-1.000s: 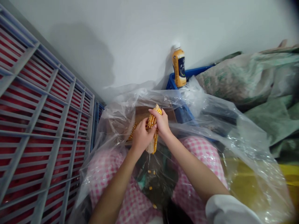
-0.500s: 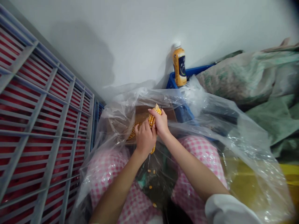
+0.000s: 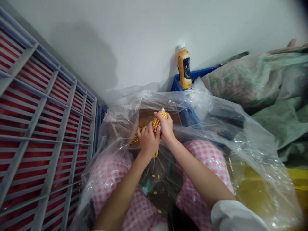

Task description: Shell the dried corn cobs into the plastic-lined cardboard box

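A yellow corn cob [image 3: 157,124] slants between my two hands, its pale tip pointing up and away from me. My right hand [image 3: 165,126] wraps its upper part, thumb lying across the kernels. Lower down, my left hand [image 3: 149,139] closes round the cob from the left, with its fingertips on the kernels. The cob's lower end shows beneath the left hand. Beyond that hand, more corn [image 3: 136,136] lies in a cardboard box [image 3: 146,117] lined with clear plastic sheeting [image 3: 120,120]. Several loose kernels [image 3: 155,192] are scattered below my hands.
A slatted grey crate [image 3: 60,141] with red behind it stands at the left. An orange bottle [image 3: 184,69] rests on a blue crate's edge [image 3: 176,81] by the wall. Woven sacks [image 3: 247,77] lie at the right, above a yellow surface [image 3: 252,183]. The plastic drapes over my knees.
Both hands keep their hold on the corn cob. The cob has tilted slightly, its lower end swinging a little to the left, and the fingers have shifted slightly.
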`<state>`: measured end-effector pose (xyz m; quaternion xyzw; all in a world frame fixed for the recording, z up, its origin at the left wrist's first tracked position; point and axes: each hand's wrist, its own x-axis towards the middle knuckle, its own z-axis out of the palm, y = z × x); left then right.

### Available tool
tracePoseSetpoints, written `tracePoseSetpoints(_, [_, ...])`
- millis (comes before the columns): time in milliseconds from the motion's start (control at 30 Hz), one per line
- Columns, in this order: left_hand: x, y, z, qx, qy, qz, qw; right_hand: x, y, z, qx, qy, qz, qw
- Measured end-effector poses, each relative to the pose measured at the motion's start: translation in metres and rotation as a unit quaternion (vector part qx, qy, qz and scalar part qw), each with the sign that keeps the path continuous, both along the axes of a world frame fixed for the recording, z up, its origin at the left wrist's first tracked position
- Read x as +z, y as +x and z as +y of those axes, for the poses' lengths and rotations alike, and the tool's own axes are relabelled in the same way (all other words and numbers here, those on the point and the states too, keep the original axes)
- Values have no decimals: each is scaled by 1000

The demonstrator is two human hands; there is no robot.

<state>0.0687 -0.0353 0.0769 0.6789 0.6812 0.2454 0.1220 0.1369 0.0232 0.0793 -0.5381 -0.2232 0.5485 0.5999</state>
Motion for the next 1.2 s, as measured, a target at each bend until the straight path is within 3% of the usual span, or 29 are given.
tracePoseSetpoints(200, [-5, 3, -1, 9, 9, 26, 1000, 3, -3, -3, 4, 2, 15, 1000])
tracePoseSetpoints(633, [-15, 4, -2, -10, 43, 51, 998, -3, -1, -4, 6, 0, -58, 998])
tracePoseSetpoints(967, [-8, 3, -1, -21, 14, -58, 998, 5, 4, -3, 1, 28, -46, 999])
tracePoseSetpoints(1200, [6, -14, 9, -43, -12, -102, 994, 10, 5, -4, -1, 25, -14, 1000])
